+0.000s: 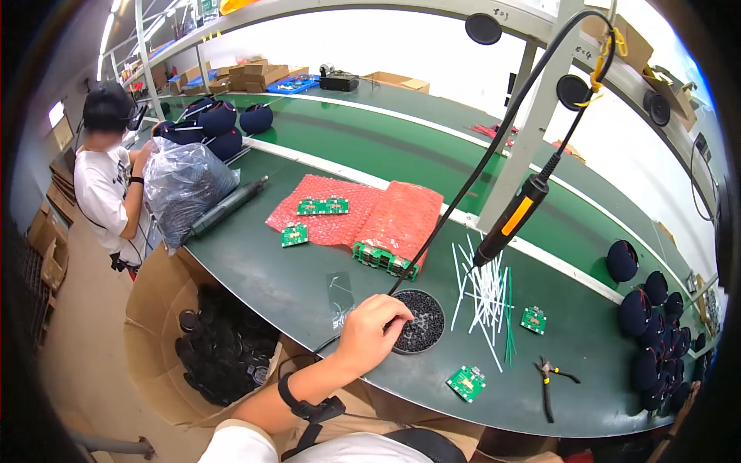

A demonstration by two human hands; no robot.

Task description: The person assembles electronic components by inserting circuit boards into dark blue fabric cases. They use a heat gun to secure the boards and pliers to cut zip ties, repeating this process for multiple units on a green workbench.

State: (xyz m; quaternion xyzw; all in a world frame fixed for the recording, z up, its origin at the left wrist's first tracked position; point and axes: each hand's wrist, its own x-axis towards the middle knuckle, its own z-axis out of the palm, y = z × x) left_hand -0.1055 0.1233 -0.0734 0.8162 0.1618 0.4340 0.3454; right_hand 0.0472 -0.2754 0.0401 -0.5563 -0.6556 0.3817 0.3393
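The left hand (370, 336) reaches across the front edge of the bench (309, 282), its forearm coming in from lower left and its bent fingertips drawn close together at the round dish (443, 324) of small black parts (421, 330); whether they grip one cannot be told. The right hand is out of view, so its state cannot be told. The dish stands a little in from the front edge, with a small clear bag (340, 295) just beyond the wrist.

To the right, white sticks (486, 297) and green sticks (509, 320) fan out, and a black-and-orange screwdriver (513, 220) hangs tilted, its tip low over them, narrowing the room there. A green circuit board (467, 383) lies near the front edge; the pliers (546, 386) have a handle end close to that edge, and a gap of bare surface parts the two. Dark blue round items (644, 339) crowd the bench's right end. Farther back, red bubble wrap (332, 189) lies well apart from the hand. At left, a large cardboard box (158, 332) stands against the curved edge
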